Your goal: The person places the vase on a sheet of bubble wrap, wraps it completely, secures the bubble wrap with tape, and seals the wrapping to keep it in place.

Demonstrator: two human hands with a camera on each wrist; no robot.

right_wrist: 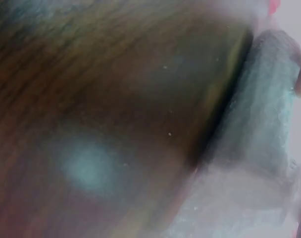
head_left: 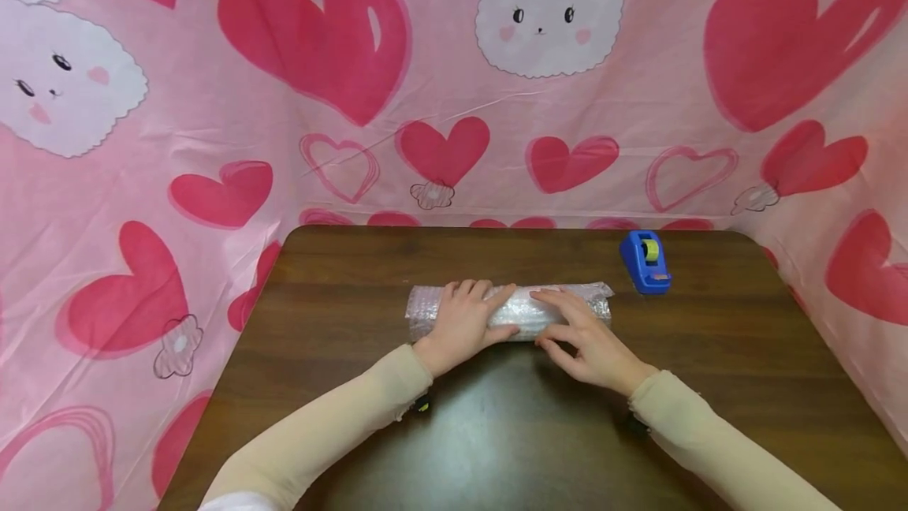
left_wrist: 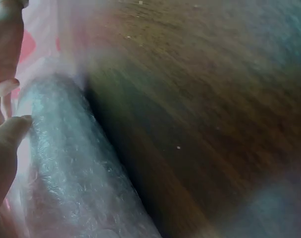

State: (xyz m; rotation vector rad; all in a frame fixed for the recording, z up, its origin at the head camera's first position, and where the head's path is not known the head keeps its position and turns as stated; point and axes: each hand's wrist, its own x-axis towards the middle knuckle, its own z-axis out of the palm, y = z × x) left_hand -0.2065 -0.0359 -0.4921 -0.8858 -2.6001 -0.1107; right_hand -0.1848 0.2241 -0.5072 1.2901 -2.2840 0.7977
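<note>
A roll of clear bubble wrap (head_left: 523, 312) lies sideways across the brown table, with a silvery sheen along its middle. My left hand (head_left: 464, 322) holds its left half, fingers laid over the top toward the far side and thumb along the near side. Over the right half, my right hand (head_left: 585, 341) has spread, loosely bent fingers; a fingertip touches the top, and the thumb is at the near edge. In the left wrist view the bubble wrap (left_wrist: 74, 158) shows its bubbled surface beside a thumb. The right wrist view shows the roll (right_wrist: 257, 109) blurred. Whatever is inside cannot be made out.
A blue tape dispenser (head_left: 645, 262) with a yellowish tape roll stands at the back right of the wooden table (head_left: 340, 259). Pink cloth (head_left: 496, 109) with hearts and rabbit faces hangs behind the table and along both sides.
</note>
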